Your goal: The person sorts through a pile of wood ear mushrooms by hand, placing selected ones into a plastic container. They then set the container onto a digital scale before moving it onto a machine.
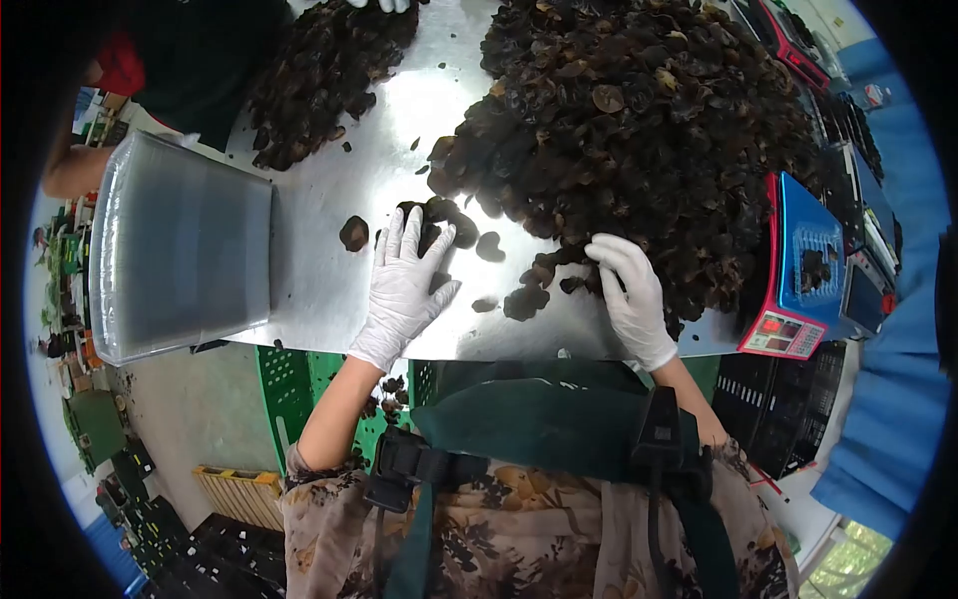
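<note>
My left hand (404,285), in a white glove, lies on the steel table (329,290) with its fingers spread over a small clump of dark dried fungus (439,218). My right hand (629,290), also gloved, rests at the near edge of a big heap of the same dark fungus (639,130), fingers curled against loose pieces (526,299). Neither hand visibly grips anything.
A clear plastic tray (180,250) sits upside-down-looking at the table's left edge. A second fungus heap (319,70) lies far left near another person's gloved hand (384,5). A red-and-blue scale (798,280) stands right. Green crates (289,384) sit below the table.
</note>
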### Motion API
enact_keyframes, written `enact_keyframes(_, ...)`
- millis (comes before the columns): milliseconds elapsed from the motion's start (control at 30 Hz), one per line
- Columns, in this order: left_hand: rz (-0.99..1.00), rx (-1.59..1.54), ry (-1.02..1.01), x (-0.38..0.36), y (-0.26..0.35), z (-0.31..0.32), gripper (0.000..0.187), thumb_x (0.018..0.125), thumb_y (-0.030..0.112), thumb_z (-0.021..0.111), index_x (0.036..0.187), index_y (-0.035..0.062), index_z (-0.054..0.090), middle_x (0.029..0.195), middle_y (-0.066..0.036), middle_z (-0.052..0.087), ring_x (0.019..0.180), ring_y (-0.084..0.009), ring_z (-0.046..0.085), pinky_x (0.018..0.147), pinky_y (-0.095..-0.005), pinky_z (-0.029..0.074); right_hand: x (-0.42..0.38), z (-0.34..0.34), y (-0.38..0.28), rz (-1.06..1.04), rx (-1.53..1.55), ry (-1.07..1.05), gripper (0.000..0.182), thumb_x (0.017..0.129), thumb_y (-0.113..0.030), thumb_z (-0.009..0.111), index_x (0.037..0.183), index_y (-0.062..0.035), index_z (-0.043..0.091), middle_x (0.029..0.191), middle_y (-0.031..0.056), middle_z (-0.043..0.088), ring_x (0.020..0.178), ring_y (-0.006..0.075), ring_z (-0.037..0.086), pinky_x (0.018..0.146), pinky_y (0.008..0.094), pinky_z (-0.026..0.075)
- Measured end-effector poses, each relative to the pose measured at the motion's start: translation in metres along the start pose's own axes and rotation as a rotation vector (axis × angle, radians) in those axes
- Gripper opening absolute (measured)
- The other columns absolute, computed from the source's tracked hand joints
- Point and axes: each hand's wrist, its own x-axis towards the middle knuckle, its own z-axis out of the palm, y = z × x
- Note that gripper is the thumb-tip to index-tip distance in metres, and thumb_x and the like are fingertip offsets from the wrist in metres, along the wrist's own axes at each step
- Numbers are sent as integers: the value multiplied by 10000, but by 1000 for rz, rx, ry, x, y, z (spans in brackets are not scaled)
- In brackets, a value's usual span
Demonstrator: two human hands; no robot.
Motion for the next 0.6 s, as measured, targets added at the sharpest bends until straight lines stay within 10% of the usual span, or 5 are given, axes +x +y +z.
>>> enact_keyframes(100, 26, -80, 52, -10, 12, -11, 640, 821, 335, 727, 1395, 136, 524, 1516, -219, 356, 1437, -417, 265, 1171, -495, 253, -19, -3, -7, 21, -41, -242, 245, 864, -52, 639, 1106, -84, 653, 1088, 98, 647, 965, 271, 650, 840, 351, 522)
enact_keyframes(233, 29, -380, 114, -20, 45, 11, 311, 805, 249, 727, 1071, 100, 662, 986, -88, 651, 961, -295, 627, 845, -411, 505, -23, 22, -23, 98, -216, -375, 185, 856, -184, 685, 1016, -94, 661, 983, 70, 647, 856, 255, 653, 740, 341, 522)
enact_keyframes(600, -15, -348, 128, -23, 52, 29, 139, 776, 153, 723, 881, 80, 667, 953, -68, 610, 918, -289, 586, 800, -399, 487, -23, 18, -9, 444, 14, -325, 178, 863, -197, 693, 984, -74, 649, 827, 95, 632, 722, 258, 628, 658, 355, 487)
